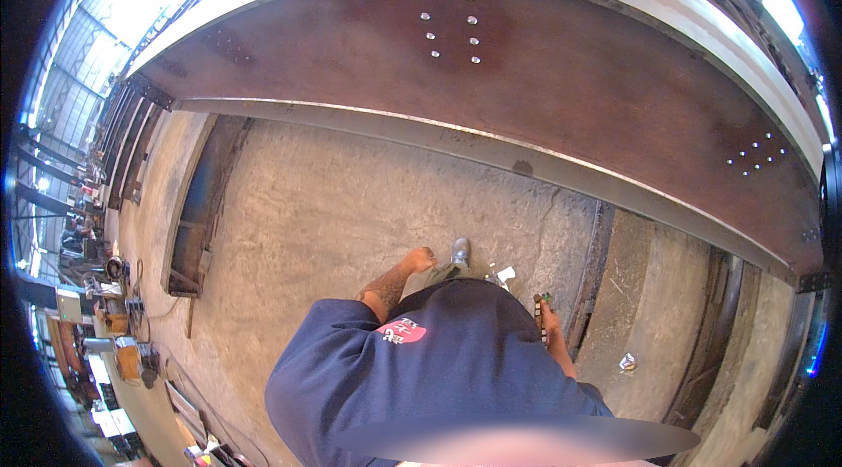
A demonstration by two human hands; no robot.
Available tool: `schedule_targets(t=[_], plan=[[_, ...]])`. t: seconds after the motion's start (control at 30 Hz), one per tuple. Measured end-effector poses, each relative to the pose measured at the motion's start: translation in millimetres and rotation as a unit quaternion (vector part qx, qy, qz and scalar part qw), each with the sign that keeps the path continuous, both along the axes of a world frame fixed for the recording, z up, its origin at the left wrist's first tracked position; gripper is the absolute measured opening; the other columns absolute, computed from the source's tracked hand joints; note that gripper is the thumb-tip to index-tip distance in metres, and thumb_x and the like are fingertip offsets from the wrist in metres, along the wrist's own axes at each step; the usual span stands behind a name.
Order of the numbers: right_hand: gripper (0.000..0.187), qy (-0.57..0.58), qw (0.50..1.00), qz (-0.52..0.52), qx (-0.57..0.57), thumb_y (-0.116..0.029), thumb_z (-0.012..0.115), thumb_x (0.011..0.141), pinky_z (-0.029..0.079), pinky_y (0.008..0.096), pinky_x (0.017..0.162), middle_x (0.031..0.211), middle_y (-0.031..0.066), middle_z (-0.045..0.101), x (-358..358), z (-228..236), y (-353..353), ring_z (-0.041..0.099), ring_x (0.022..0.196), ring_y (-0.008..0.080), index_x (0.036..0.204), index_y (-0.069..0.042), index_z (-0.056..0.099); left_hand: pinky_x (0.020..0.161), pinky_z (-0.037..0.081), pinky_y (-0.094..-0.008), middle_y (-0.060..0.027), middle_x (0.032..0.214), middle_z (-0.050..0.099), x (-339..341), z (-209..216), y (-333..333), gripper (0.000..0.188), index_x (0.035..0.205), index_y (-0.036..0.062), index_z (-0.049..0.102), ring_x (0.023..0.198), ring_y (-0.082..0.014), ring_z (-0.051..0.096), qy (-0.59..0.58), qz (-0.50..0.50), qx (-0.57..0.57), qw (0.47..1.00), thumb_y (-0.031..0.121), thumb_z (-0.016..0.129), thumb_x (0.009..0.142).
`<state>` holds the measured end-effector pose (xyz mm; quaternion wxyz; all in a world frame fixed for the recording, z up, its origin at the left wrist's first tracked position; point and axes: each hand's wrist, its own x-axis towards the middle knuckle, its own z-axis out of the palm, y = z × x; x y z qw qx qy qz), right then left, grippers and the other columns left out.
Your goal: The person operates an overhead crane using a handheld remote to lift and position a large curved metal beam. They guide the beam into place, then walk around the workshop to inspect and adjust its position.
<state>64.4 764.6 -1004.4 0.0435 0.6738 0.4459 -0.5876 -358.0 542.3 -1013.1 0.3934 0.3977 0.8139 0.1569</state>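
Observation:
My left hand (420,258) hangs in front of my body, fingers curled in, with nothing visible in it. It is nearest my dark shoe (461,249) and trouser leg. At my right side, my right hand (550,321) is closed around a small object (538,306) with light and dark segments and a bit of green at its top; its kind is too small to make out. Ahead of both hands, and touched by neither, stands a long brown steel beam (561,81) with groups of bolt holes through its web.
Concrete floor (324,182) lies between me and the beam's lower flange (421,132). Steel rails or sections (706,335) run along the floor at right. A blue-faced steel piece (200,195) lies at left. Small white scraps (506,273) and a crumpled shiny item (628,363) are on the right.

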Motion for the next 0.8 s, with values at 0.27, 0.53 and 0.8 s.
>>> schedule_targets(t=[0.27, 0.53, 0.8], plan=[[0.073, -0.077, 0.994, 0.074, 0.004, -0.062, 0.06, 0.08, 0.047, 0.0389, 0.074, 0.093, 0.0142, 0.065, 11.1, 2.6, -5.7, 0.061, 0.084, 0.026, 0.106, 0.007, 0.064, 0.085, 0.049, -0.0447, -0.0227, 0.104, 0.065, -0.4, -34.2, -13.2, 0.052, 0.096, 0.0021, 0.069, 0.1, -0.04, 0.06, 0.041, -0.052, 0.021, 0.998, 0.051, 0.055, 0.083], [0.079, -0.052, 0.995, 0.08, 0.012, -0.065, 0.058, 0.08, 0.047, 0.0409, 0.077, 0.096, 0.0176, 0.065, 22.0, -11.9, -19.3, 0.06, 0.088, 0.0279, 0.105, 0.01, 0.063, 0.087, 0.048, -0.0446, -0.027, 0.106, 0.062, 4.6, -16.9, -27.8, 0.064, 0.091, -0.0023, 0.069, 0.104, -0.0399, 0.058, 0.009, -0.065, -0.065, 0.996, 0.058, 0.051, 0.083], [0.079, -0.031, 0.99, 0.135, -0.005, -0.058, 0.057, 0.084, 0.047, 0.0388, 0.087, 0.12, 0.0235, 0.059, 23.9, -37.8, -9.2, 0.057, 0.111, 0.0313, 0.122, 0.011, 0.053, 0.089, 0.048, -0.0444, -0.019, 0.112, 0.064, 11.1, -28.7, -23.9, 0.053, 0.102, 0.0048, 0.069, 0.104, -0.037, 0.06, 0.008, -0.028, -0.052, 0.998, 0.052, 0.06, 0.079]])
